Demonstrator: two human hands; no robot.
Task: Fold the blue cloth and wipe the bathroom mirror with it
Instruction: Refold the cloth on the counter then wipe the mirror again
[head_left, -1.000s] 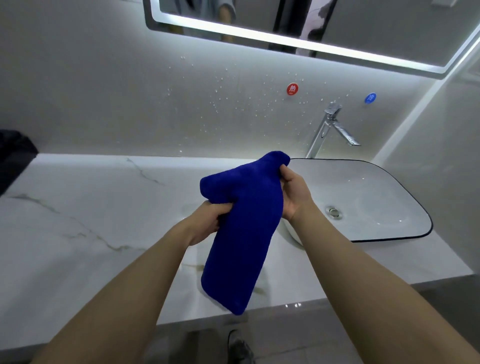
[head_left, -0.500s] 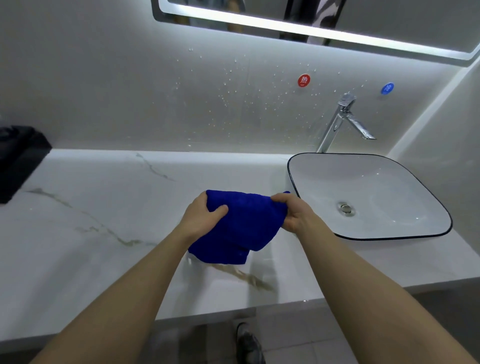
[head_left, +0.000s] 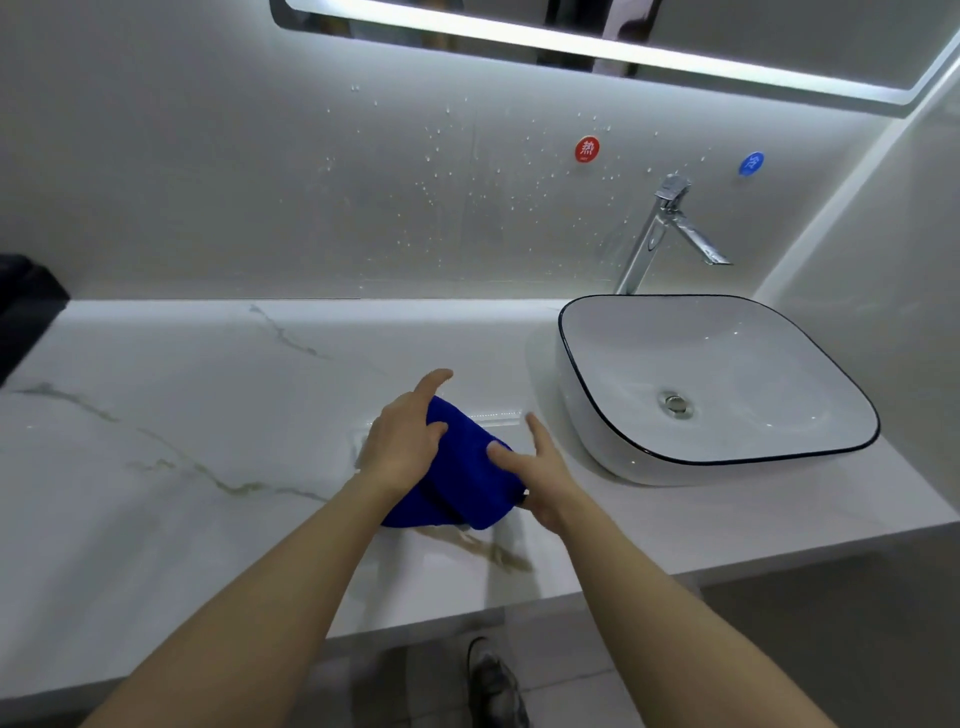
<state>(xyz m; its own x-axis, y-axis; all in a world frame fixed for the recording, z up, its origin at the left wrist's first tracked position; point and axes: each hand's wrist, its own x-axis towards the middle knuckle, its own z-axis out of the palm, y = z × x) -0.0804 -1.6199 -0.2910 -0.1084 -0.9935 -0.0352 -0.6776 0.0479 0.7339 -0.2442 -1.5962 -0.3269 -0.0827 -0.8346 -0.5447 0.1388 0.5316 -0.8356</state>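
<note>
The blue cloth (head_left: 465, 478) lies bunched and folded over on the white marble counter (head_left: 208, 415), just left of the basin. My left hand (head_left: 402, 441) rests on its left part with straight fingers, the thumb on top of the cloth. My right hand (head_left: 540, 470) touches its right edge with fingers stretched out, thumb laid on the fabric. The lit bottom edge of the mirror (head_left: 597, 47) runs along the top of the view, high above the counter.
A white basin with a dark rim (head_left: 852, 410) stands on the counter at the right, a chrome tap (head_left: 660, 228) behind it. Red (head_left: 587, 149) and blue (head_left: 751, 163) round markers sit on the water-spotted wall. A black object (head_left: 26, 312) is at far left.
The cloth went from hanging in the air between both hands down onto the counter. Both hands have loosened from gripping it and now lie on it with fingers extended.
</note>
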